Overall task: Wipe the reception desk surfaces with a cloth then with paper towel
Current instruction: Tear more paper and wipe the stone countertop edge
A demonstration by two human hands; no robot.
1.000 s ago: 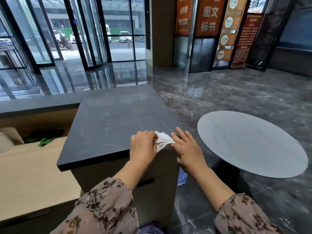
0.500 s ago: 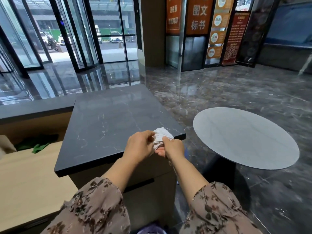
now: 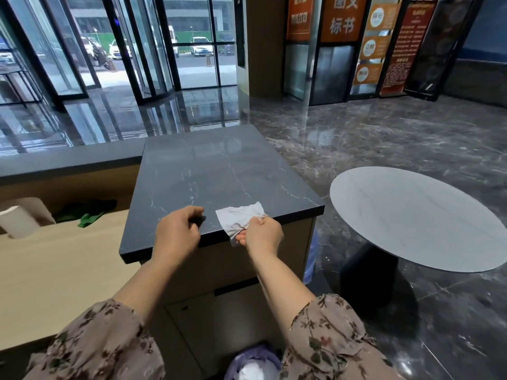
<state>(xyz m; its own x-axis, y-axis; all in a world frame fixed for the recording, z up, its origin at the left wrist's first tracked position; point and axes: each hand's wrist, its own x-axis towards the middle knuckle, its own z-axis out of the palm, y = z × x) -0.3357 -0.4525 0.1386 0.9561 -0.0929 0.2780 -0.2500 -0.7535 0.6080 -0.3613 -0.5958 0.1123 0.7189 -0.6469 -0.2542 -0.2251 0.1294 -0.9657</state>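
1. The paper towel (image 3: 240, 218), bunched between both hands 1 second ago, now lies opened on the dark desk top (image 3: 219, 171) near its front edge.
2. The right hand (image 3: 262, 235) pinches its near corner; the left hand (image 3: 178, 233) has let go, loosely curled and empty; wiping looks ready to start.

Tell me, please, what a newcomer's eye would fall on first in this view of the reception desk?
First the crumpled white paper towel, spread on the near right corner of the dark marble desk top and pinched by the right hand, while the left hand hovers curled beside it with nothing in it. Next the pale round table to the right, and the green cloth lying on the lower wooden counter at left.
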